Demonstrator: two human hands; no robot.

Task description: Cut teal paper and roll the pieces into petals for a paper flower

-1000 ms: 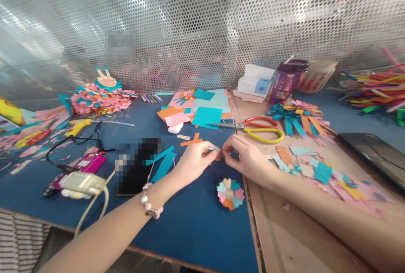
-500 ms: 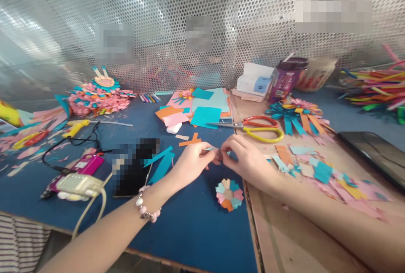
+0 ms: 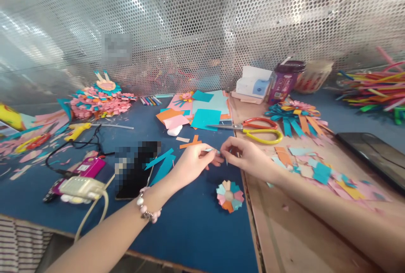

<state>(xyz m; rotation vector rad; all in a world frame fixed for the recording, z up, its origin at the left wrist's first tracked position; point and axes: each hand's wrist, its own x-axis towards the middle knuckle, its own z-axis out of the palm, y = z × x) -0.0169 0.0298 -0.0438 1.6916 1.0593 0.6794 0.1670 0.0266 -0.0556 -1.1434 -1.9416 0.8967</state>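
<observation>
My left hand (image 3: 196, 159), with a beaded bracelet at its wrist, pinches a small light-blue paper strip (image 3: 209, 150). Right beside it, my right hand (image 3: 241, 153) has its thumb and forefinger pressed together at the strip's other end; a thin pale sliver shows below those fingertips. Just below the hands lies a round paper rosette (image 3: 229, 196) in orange, pink, teal and cream. Scissors (image 3: 253, 130) with one red and one yellow handle rest beyond my right hand. Teal strips (image 3: 162, 166) and crossed orange strips (image 3: 191, 141) lie near my left hand.
A phone (image 3: 136, 171), a magenta box (image 3: 90, 167) with cables and a yellow glue gun (image 3: 77, 131) occupy the left. Paper sheets (image 3: 207, 117) lie ahead. Scraps (image 3: 319, 169), a dark tablet-like device (image 3: 373, 155) and a purple cup (image 3: 286, 81) are on the right. Perforated metal (image 3: 196, 20) stands behind.
The fingers of my right hand have shifted slightly at the small paper strip, and a pale sliver now shows below them. The camera view has tilted a little; the rosette stays put.
</observation>
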